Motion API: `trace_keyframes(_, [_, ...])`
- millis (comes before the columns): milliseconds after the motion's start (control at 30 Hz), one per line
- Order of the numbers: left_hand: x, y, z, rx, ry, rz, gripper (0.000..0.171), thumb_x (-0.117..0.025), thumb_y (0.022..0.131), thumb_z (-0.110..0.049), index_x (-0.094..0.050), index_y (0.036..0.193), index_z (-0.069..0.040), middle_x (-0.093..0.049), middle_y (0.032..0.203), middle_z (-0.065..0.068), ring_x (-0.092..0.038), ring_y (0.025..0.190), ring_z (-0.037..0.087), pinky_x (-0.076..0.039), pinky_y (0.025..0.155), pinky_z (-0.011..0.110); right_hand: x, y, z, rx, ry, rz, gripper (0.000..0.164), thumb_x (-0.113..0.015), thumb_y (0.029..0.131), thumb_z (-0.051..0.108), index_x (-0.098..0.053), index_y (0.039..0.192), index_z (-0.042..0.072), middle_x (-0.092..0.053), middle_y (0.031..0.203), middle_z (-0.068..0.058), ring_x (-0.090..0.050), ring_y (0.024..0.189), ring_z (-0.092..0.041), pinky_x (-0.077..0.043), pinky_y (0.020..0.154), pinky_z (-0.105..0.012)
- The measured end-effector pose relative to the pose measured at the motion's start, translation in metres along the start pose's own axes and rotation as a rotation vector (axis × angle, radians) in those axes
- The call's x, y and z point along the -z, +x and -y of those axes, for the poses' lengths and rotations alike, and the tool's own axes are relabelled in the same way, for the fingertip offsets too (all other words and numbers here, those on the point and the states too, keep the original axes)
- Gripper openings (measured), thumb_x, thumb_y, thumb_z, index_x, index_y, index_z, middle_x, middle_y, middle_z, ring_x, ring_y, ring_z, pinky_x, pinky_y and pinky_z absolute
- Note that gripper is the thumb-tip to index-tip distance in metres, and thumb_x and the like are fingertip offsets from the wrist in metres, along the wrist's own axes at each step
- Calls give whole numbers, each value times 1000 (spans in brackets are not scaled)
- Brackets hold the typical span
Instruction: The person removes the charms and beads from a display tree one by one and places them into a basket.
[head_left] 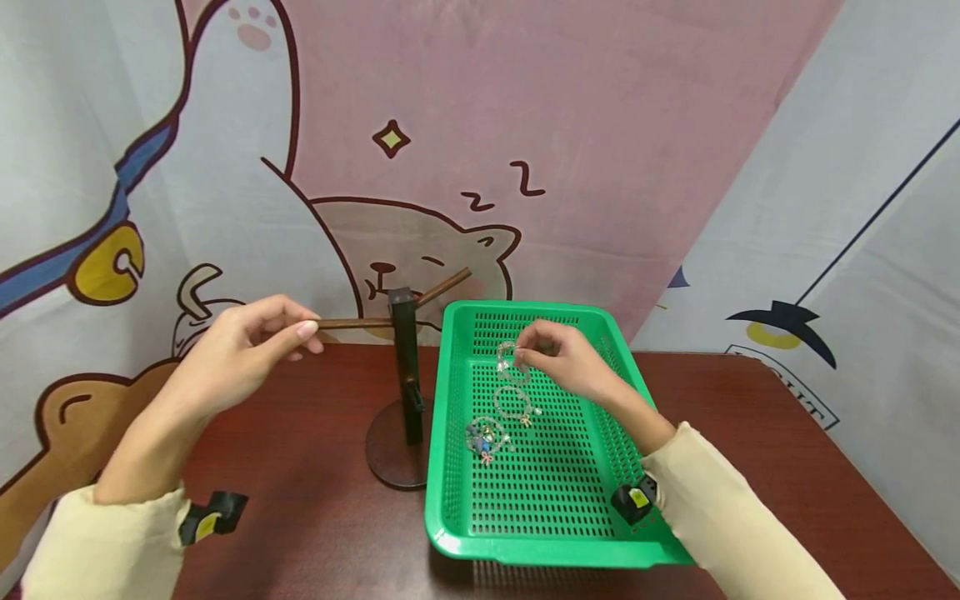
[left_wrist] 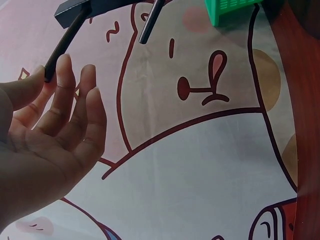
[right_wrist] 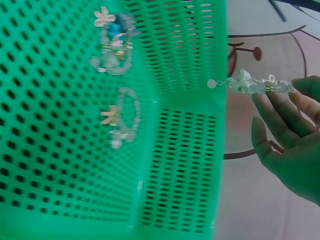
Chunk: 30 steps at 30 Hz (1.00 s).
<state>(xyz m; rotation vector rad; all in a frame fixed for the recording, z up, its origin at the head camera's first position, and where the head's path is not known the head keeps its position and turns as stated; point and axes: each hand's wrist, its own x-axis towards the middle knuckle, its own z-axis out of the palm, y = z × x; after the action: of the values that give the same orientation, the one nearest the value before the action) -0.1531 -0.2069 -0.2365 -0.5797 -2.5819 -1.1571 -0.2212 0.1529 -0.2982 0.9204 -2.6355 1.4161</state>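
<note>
My right hand (head_left: 561, 357) pinches a bracelet of clear beads (right_wrist: 257, 88) with small charms, held up above the green basket (head_left: 455, 546). In the basket lie a second clear bead bracelet (head_left: 512, 402) with an orange charm and a bracelet with blue and pink charms (head_left: 487, 440). Left of the basket stands a dark wooden display stand (head_left: 406, 358) with a round base and rods at its top. Between thumb and fingers, my left hand (head_left: 243, 346) pinches the end of the stand's left rod (head_left: 356, 322). The other rod (head_left: 444, 286) slants toward the back right.
The basket and stand rest on a dark red-brown table (head_left: 300, 467). A cartoon-printed cloth (head_left: 600, 150) hangs right behind the table. The basket's raised walls surround the bracelets, and its left rim lies over part of the stand's base.
</note>
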Motion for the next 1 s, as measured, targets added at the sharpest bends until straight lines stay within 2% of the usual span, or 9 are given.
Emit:
trace_keyframes(167, [0, 0, 1, -2, -14, 1, 14, -54, 93, -14, -62, 98, -5, -66, 80, -1, -59, 70, 8, -46, 63, 20, -11, -5, -17, -17, -10, 36, 5, -56, 90, 7, -60, 91, 3, -63, 83, -12, -59, 71, -17, -47, 65, -33])
trace_keyframes(433, [0, -1, 0, -4, 2, -4, 15, -54, 94, -18, -62, 97, -6, -66, 79, 0, -59, 70, 10, -46, 63, 20, -20, -7, -26, -53, -14, 85, 7, -58, 90, 9, -61, 91, 3, -64, 84, -6, -60, 79, -33, -48, 67, -35])
trace_keyframes(700, [0, -1, -2, 2, 0, -2, 15, -53, 94, -18, -62, 97, -6, -67, 80, 4, -59, 70, 10, -46, 63, 20, -19, -7, -25, -91, -9, 100, 15, -61, 89, 15, -61, 101, 6, -64, 87, -8, -60, 76, -17, -48, 65, -34])
trace_keyframes(1000, [0, -2, -3, 28, -4, 7, 16, -50, 95, -17, -60, 99, -5, -65, 80, 3, -58, 71, 9, -45, 64, 20, 4, 0, -9, -88, 1, 58, 14, -60, 90, 17, -63, 99, 7, -64, 86, -6, -61, 77, -17, -49, 69, -34])
